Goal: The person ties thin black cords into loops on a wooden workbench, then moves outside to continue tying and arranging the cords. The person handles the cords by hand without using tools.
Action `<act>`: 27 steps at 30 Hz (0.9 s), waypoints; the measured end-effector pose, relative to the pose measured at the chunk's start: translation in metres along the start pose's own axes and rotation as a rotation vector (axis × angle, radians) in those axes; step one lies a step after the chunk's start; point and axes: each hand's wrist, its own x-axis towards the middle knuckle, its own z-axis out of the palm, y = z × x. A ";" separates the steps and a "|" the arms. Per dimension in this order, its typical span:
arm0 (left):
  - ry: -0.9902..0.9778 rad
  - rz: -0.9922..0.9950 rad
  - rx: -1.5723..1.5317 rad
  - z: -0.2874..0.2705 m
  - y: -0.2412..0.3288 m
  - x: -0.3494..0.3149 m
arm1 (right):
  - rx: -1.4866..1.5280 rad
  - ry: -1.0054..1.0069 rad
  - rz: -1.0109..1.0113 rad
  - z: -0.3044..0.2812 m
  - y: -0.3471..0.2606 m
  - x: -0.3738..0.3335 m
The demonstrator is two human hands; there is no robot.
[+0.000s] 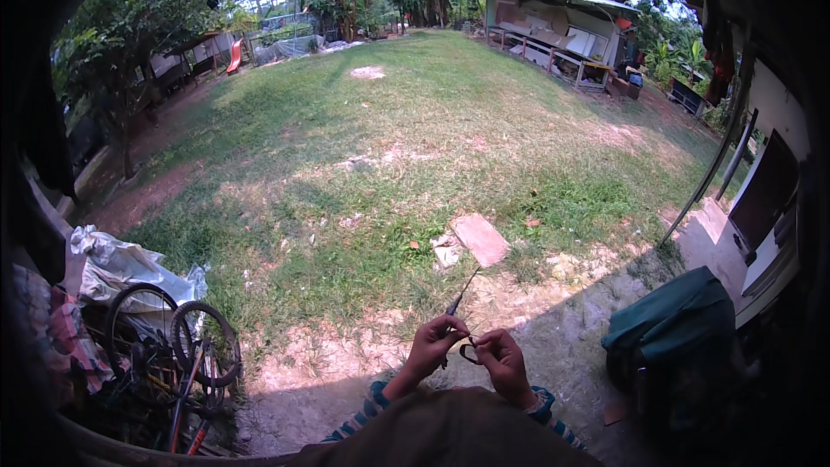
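Observation:
In front of my lap, my left hand (429, 348) is closed with thumb and fingertips pinched together. A thin dark rod (462, 292), thicker near the hand, sticks up and away from it; its exact kind does not show. Close by on the right, my right hand (504, 365) pinches a dark narrow strip (469, 354) that bends into a small loop between the hands. The fingertips of both hands nearly meet at the strip's upper end. Fingers hide where the strip and the rod lie relative to each other.
An upturned bicycle (177, 350) stands at the left beside a pale plastic sheet (130, 259). At the right is a bulky thing under a green cover (670, 316). A flat pinkish slab (481, 239) lies on the grass ahead. Farther off stands an open-sided shed (553, 35).

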 end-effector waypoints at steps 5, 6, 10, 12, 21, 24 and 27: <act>-0.063 0.018 -0.024 -0.004 0.012 -0.001 | 0.072 -0.008 -0.025 0.002 0.001 -0.001; -0.078 0.019 -0.054 -0.005 0.013 -0.001 | 0.081 -0.004 -0.023 0.002 0.001 -0.001; -0.065 -0.197 -0.140 -0.005 0.001 -0.005 | 0.080 0.029 0.015 0.001 -0.003 0.000; -0.119 -0.173 -0.211 0.005 0.002 -0.007 | 0.107 0.037 0.007 0.000 -0.005 0.001; -0.128 -0.210 -0.265 0.008 -0.014 -0.010 | 0.090 -0.023 -0.014 -0.001 0.005 0.005; -0.093 -0.255 -0.332 0.014 -0.010 -0.013 | 0.097 -0.035 -0.022 0.000 0.007 0.005; -0.027 -0.279 -0.381 0.019 -0.011 -0.016 | 0.034 -0.028 -0.063 0.002 0.013 0.006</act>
